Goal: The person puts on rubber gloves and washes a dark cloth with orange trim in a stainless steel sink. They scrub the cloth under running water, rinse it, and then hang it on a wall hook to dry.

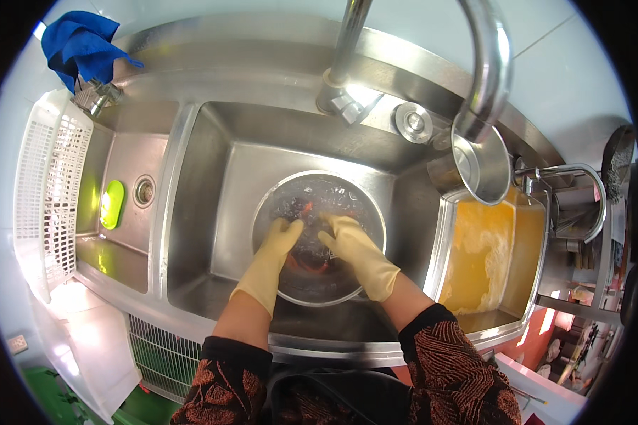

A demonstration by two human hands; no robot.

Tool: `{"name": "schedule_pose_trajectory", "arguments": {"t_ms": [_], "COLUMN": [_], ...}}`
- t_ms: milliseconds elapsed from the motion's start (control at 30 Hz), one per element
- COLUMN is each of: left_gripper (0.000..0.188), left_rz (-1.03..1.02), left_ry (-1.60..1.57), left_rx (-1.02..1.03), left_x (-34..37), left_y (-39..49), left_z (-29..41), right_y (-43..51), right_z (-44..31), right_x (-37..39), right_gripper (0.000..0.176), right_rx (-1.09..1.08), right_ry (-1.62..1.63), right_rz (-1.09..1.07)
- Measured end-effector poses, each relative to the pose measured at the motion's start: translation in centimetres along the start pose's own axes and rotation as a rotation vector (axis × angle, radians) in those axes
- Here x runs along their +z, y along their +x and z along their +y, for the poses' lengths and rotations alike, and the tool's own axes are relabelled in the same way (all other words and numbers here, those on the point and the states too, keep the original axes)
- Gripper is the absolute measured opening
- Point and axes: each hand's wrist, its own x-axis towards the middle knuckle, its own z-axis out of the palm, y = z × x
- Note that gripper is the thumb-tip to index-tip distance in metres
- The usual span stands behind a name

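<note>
Both of my hands wear pale yellow rubber gloves and reach into a round metal basin (385, 234) standing in the middle sink (223, 186). The basin holds water (308, 186) with bubbles and ripples on it. Dark material with red-orange patches (308, 268) shows under the surface; its kind is unclear. My left hand (285, 236) is at the basin's left side, its thumb showing and its other fingers partly under water. To the right, my right hand (348, 236) dips its fingertips in over the dark material. Whether either hand grips anything is hidden.
A steel faucet (345, 101) stands behind the basin. A metal pot (481, 164) hangs over the right sink corner, beside a container of orange-yellow liquid (478, 255). The left sink holds a green dish (112, 204); a white plastic basket (64, 186) and blue cloth (82, 48) are beyond.
</note>
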Motion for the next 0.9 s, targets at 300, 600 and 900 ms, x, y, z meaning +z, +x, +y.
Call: {"name": "schedule_pose_trajectory", "arguments": {"t_ms": [300, 600, 900], "left_gripper": [0.093, 0.06, 0.057], "left_rz": [0.015, -0.361, 0.24], "left_ry": [-0.621, -0.889, -0.811], "left_rx": [-0.282, -0.386, -0.312], "left_x": [2.9, 2.5, 5.0], "left_y": [-5.1, -10.4, -9.2], "left_z": [4.7, 10.3, 9.0], "right_y": [0.7, -7.9, -3.9], "right_z": [3.1, -7.6, -12.4], "right_x": [4.1, -0.1, 0.0], "right_gripper": [0.065, 0.031, 0.027], "right_rx": [0.758, -0.254, -0.186], "right_ry": [0.422, 0.188, 0.497], "right_rz": [-0.074, 0.168, 0.731]}}
